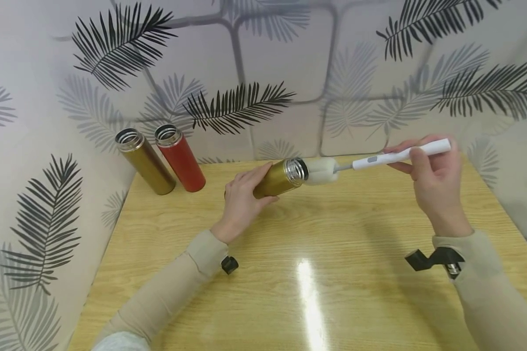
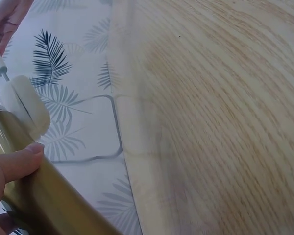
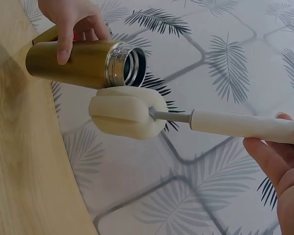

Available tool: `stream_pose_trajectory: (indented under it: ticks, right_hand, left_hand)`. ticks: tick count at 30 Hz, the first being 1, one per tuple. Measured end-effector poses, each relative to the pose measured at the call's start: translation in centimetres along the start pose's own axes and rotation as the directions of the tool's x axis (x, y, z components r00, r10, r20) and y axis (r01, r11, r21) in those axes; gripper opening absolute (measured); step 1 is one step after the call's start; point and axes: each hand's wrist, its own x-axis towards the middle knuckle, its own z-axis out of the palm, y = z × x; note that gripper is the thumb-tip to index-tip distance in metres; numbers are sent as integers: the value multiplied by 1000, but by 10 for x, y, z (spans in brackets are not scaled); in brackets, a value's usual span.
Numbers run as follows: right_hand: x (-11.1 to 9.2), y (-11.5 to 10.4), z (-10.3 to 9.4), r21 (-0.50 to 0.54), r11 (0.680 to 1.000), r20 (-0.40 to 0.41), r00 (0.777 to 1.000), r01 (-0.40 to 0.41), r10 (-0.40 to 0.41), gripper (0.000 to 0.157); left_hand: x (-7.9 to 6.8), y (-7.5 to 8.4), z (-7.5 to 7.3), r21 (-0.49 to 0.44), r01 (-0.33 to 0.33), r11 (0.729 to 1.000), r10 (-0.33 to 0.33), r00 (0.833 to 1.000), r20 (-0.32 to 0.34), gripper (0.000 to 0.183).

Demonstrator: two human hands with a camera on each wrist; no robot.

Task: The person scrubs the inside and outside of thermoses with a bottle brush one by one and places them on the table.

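My left hand (image 1: 246, 197) grips a gold thermos bottle (image 1: 277, 179) round its body. The bottle lies tilted on its side, its uncapped steel mouth (image 3: 126, 66) turned to the right. In my right hand (image 1: 439, 180) is the white handle of a sponge bottle brush (image 1: 391, 157), held between thumb and fingers. Its cream sponge head (image 3: 127, 111) is beside the bottle's mouth and outside it in the right wrist view. From the left wrist view, the sponge (image 2: 24, 105) shows just past the gold bottle (image 2: 49, 196), with my left thumb lying along the body.
Another gold bottle (image 1: 151, 168) and a red bottle (image 1: 183, 163) stand uncapped at the table's back left. The wooden table (image 1: 334, 253) meets a leaf-patterned wall (image 1: 285, 126) behind. A wrist camera (image 1: 439, 258) is strapped to my right sleeve.
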Motion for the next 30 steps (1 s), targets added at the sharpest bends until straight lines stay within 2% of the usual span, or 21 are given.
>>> stream_pose_trajectory:
  ticks: [7, 11, 16, 22, 26, 30]
  right_hand:
    - [-1, -5, 1, -20, 999, 3, 999, -32, 32, 10]
    - [-2, -9, 0, 2, 998, 9, 998, -70, 69, 9]
    - [-3, -11, 1, 93, 991, 15, 995, -99, 98, 9]
    - [1, -12, 4, 275, 958, 49, 997, -78, 67, 5]
    - [3, -12, 9, 304, 951, 37, 998, -57, 48, 3]
    - [6, -11, 13, 351, 936, 18, 1000, -19, 14, 5]
  left_hand:
    - [1, 0, 0, 20, 2, 1000, -2, 1000, -2, 81]
    - [2, 0, 0, 32, 20, 999, -20, 1000, 5, 82]
    - [3, 0, -1, 57, 41, 998, -42, 999, 16, 82]
    - [1, 0, -1, 88, 26, 996, -31, 998, 47, 82]
    - [0, 1, 1, 83, 25, 996, -30, 998, 57, 81]
    - [-2, 5, 3, 121, -12, 993, 3, 997, 81, 81]
